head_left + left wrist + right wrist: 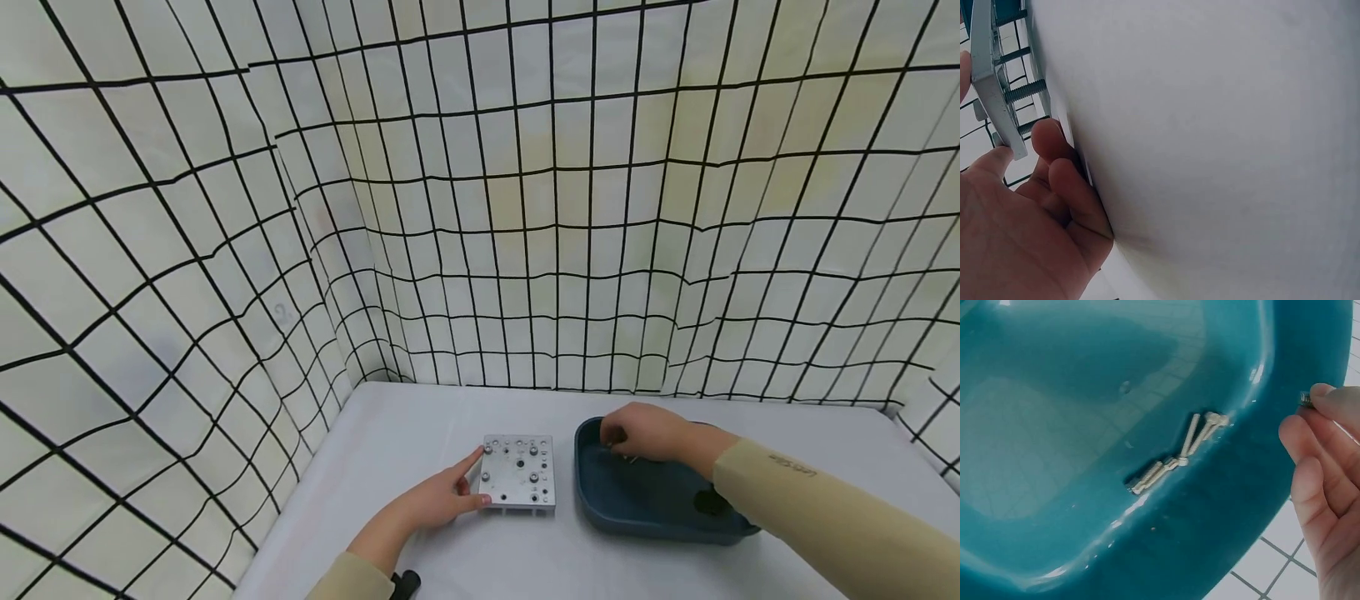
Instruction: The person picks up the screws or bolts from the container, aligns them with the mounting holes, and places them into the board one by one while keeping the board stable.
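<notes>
A square silver metal plate (519, 472) with many holes lies mid-table. Bolt heads show on its top, and in the left wrist view several threaded bolts (1025, 91) stick out beneath it. My left hand (433, 502) holds the plate's left side with thumb and index finger; the other fingers are bent low against the table. Over the far left part of a blue tray (600, 518), my right hand (647, 430) pinches a small bolt (1305, 399) between thumb and fingertips. Most of this bolt is hidden. Several loose bolts (1192, 434) lie inside the tray.
A white cloth covers the table (420, 425). White walls with a black net (555, 275) stand behind and at the left. A dark round thing (708, 502) shows at the tray's right, beside my sleeve. Something black (406, 585) is by my left wrist.
</notes>
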Available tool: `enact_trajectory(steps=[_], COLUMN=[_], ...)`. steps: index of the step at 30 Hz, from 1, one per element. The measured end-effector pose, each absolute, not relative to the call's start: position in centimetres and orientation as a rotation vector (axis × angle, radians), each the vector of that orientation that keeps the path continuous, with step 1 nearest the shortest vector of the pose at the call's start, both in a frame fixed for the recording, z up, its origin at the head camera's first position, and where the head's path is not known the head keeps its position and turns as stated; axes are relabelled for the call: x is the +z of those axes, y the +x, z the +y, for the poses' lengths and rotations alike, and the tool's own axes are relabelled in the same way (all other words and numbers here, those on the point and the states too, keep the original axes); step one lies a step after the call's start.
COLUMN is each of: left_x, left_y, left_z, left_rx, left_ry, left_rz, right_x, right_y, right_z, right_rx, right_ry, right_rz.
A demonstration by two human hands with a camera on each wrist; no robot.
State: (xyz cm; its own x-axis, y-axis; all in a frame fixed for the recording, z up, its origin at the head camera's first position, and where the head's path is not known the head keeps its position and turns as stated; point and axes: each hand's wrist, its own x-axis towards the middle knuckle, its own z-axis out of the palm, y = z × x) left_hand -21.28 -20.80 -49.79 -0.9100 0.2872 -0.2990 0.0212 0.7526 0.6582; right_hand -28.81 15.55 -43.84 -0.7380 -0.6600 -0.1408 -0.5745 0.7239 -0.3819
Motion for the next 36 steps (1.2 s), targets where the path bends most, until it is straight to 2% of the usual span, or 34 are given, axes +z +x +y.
enact_trajectory(steps=[25, 36], left_x=[-49.5, -49.4], left_y=[-21.0, -21.0], left_z=[-20.5, -20.5], left_rx=[0.936, 0.953], left_ry=[0.233, 0.243], left_rz=[2.583, 2.577], right_x=[-42.3, -42.2], right_y=[-28.0, -27.9], right_z=[15.2, 14.6], right_rx=[-0.626, -0.676], right_ry=[-0.957, -1.035], right_rz=[2.692, 2.660])
